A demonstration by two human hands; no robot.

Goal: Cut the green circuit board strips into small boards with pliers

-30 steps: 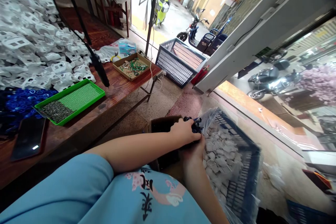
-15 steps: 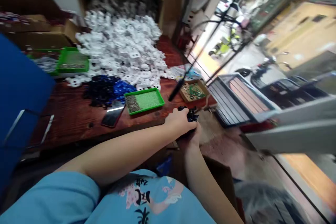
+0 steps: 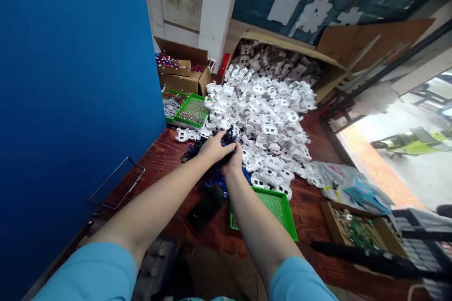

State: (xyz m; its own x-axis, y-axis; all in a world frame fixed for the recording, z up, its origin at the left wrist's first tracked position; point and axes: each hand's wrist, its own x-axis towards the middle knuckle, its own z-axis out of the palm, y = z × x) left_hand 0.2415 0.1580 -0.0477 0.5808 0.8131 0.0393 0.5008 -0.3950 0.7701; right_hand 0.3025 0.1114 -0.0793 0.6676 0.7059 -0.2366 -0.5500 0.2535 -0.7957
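Note:
My left hand (image 3: 216, 147) and my right hand (image 3: 233, 160) are cupped together around a clump of small black and dark blue plastic parts (image 3: 229, 137). Their exact kind is too small to make out. Beneath and beside the hands lies a heap of the same sort, with black parts (image 3: 190, 152) to the left and shiny blue parts (image 3: 214, 178) nearer me. Just behind rises a big pile of white plastic pieces with cut-outs (image 3: 270, 129). My right forearm partly covers a green tray (image 3: 290, 218).
A dark phone (image 3: 205, 210) lies on the reddish wooden table (image 3: 155, 162). At the far left are another green tray (image 3: 192, 109) and cardboard boxes (image 3: 180, 82). A blue panel (image 3: 81, 80) borders the left. A shallow box (image 3: 383, 235) and a blurred black rod (image 3: 367, 258) occupy the right.
Both hands have moved from the table's front right edge to the black and blue heap, still together around dark parts. The view has swung to the left.

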